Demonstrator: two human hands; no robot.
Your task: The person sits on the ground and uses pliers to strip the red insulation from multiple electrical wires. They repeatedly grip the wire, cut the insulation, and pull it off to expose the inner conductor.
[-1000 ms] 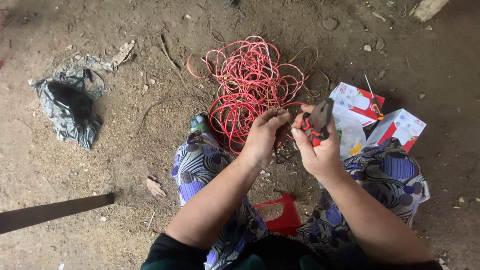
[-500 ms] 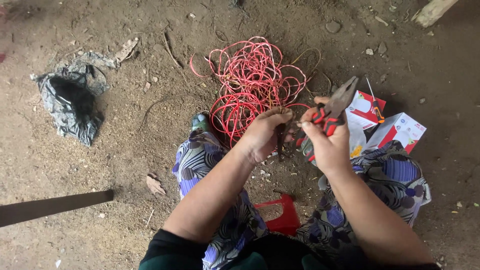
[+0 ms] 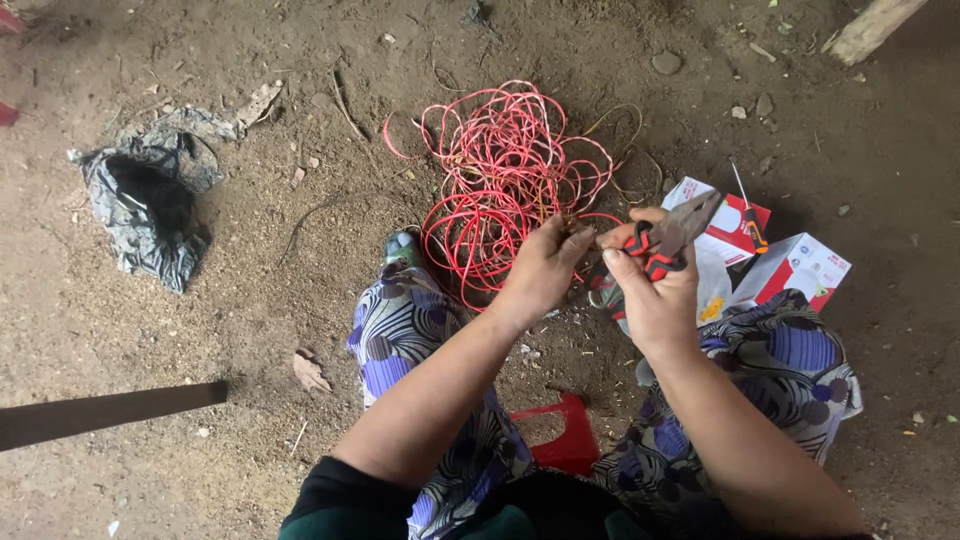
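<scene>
Head view: hands w/ pliers (image 3: pixel 668 237), red wire (image 3: pixel 505 180); shut boxes (image 3: pixel 760 245) beside.

You sit over a bare dirt floor (image 3: pixel 250 300) scattered with small stones. On it lie a tangle of red wire (image 3: pixel 505 185), a crumpled grey plastic bag (image 3: pixel 145 205), two red-and-white boxes (image 3: pixel 790 265), a screwdriver (image 3: pixel 748 215) across one, and a dark plank (image 3: pixel 100 412).

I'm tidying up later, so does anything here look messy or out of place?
Yes. The red wire lies in a loose tangle on the dirt, not coiled. A crumpled black bag sits to the left, and a screwdriver rests on a box.
</scene>
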